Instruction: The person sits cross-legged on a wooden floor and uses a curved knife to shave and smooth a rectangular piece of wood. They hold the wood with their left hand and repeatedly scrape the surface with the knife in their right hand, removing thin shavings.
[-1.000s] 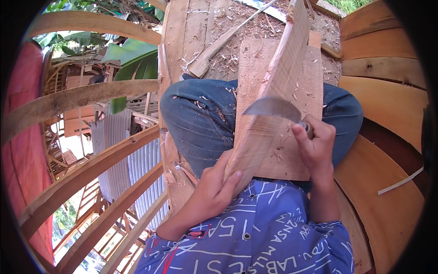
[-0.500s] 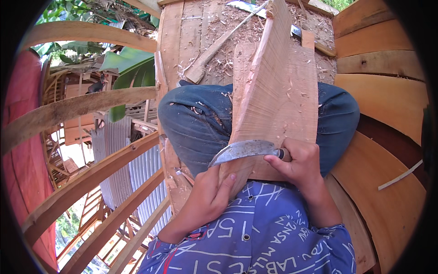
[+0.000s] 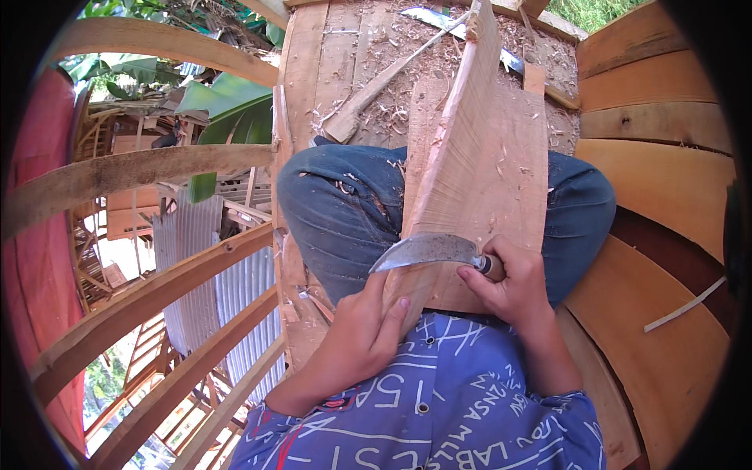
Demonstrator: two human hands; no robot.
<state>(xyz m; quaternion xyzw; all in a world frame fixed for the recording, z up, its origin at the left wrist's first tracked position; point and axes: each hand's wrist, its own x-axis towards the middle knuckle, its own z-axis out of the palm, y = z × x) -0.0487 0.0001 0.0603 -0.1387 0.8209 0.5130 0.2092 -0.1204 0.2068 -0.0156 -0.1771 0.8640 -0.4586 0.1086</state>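
A curved knife (image 3: pixel 432 251) with a broad grey blade lies across the near part of a long wooden board (image 3: pixel 448 149) that stands on its edge. My right hand (image 3: pixel 513 283) is closed around the short dark handle, which has a pale metal collar. The blade points left, its tip close to the fingers of my left hand (image 3: pixel 366 323). That hand grips the near end of the upright board, thumb on its right face and fingers on the far side, partly hidden. Beneath, a flat wide plank (image 3: pixel 513 168) rests across my lap.
Wood shavings cover the floor (image 3: pixel 384 47) ahead, where a narrow wooden stick (image 3: pixel 376 90) lies. Slatted wooden rails (image 3: pixel 164 286) run along my left; orange-brown plank walls (image 3: pixel 650 176) curve up on my right. A thin strip (image 3: pixel 685 304) lies at the right.
The knife has shifted slightly toward me and right along the board. Both hands keep their hold, and the whole view has moved a little.
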